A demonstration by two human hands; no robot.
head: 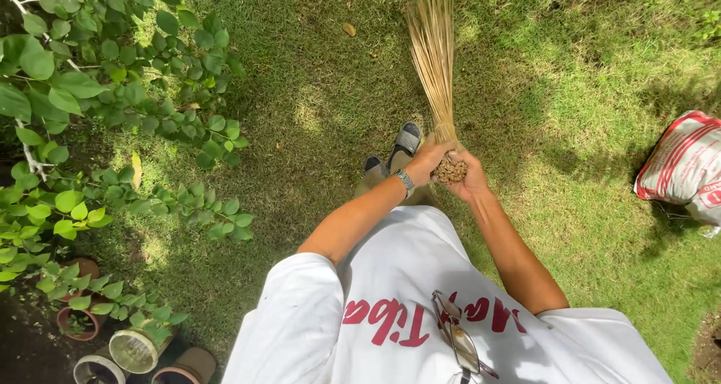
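Two hands meet at the butt end of one stick broom (435, 61), a bundle of thin pale midribs whose bristle tips fan out on the far grass while the bound end sits just in front of the person's body. The left hand (426, 161), with one grey wristband (405, 179) on its wrist, has its fingers curled around the bundle from the left; the right hand (467, 175) wraps it from the right, fingers closed tight, so the two hands touch each other around the handle end. Two sandalled feet (396, 152) show just beyond the hands, on the lawn (323, 91). One pair of glasses (457, 337) hangs at the neck of the white shirt (405, 279). At the right edge lies one white and red sack (680, 166). A leafy shrub (98, 91) fills the left side, and near its base stand what look like five pots (135, 348), though leaves hide some of them.
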